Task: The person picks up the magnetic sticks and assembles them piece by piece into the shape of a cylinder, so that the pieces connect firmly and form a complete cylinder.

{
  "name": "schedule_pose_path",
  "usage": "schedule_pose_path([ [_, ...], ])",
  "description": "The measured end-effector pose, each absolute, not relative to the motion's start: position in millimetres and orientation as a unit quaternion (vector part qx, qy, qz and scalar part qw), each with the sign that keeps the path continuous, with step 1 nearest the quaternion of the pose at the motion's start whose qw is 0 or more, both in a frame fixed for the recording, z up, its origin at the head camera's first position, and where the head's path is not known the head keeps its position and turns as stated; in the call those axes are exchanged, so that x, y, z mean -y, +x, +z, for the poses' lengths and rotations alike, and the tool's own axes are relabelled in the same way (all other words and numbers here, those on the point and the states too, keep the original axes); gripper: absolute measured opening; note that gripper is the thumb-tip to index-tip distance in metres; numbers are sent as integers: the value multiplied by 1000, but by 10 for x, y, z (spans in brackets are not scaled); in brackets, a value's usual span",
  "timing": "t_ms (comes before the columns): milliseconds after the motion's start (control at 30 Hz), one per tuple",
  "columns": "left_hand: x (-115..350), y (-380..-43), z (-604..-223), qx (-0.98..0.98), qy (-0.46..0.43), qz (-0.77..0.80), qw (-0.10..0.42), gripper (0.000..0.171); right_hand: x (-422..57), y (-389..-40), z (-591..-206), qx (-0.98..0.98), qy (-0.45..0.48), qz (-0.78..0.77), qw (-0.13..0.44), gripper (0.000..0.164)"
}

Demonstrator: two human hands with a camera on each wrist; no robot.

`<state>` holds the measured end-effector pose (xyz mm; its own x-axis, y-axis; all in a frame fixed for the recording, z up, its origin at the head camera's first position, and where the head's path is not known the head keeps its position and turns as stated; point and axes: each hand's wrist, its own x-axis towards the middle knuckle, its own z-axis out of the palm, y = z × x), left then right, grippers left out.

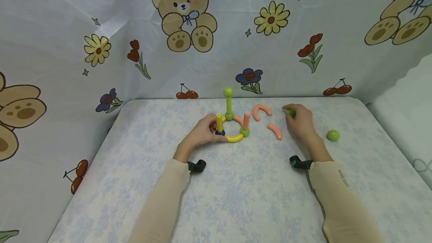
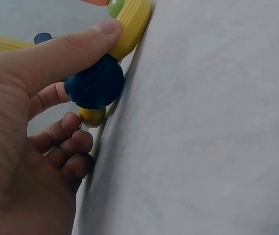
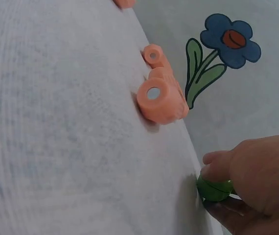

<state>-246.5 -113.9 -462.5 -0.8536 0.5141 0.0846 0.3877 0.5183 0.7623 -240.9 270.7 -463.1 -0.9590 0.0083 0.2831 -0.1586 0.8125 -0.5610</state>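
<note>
A ring of curved rods and balls stands on the table, with a yellow rod, a green rod and a pink rod upright on it. The green rod is topped by a green ball. My left hand holds the ring at its dark blue ball, thumb lying along the yellow curved rod. At the right, my right hand pinches a loose green ball at the tabletop. Its fingers partly hide that ball.
Pink curved rods with metal-looking end discs lie between the ring and my right hand, two of them forming an arch. Another green ball rests farther right. A printed cloth hangs behind the table's back edge.
</note>
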Motion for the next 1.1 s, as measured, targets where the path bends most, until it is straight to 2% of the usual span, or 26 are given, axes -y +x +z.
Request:
schedule_pose_path([
  [200,1133,-2449,-4623,-867,263,416,79,41,-2602,-2363,-4569,930,35,335,146,38],
  [367,1126,-2447,-4632,-865,263,419,79,40,-2421,-2314,-4319,902,52,390,177,38],
  [700,1141,-2463,-4636,-865,255,424,80,42,-1923,-2098,-3852,822,186,485,233,39],
  [900,1137,-2476,-4645,-869,255,418,77,42,-1704,-1996,-3765,795,236,508,233,43],
  [1100,1135,-2476,-4638,-870,257,414,78,43,-1664,-1980,-3814,824,246,477,182,42],
])
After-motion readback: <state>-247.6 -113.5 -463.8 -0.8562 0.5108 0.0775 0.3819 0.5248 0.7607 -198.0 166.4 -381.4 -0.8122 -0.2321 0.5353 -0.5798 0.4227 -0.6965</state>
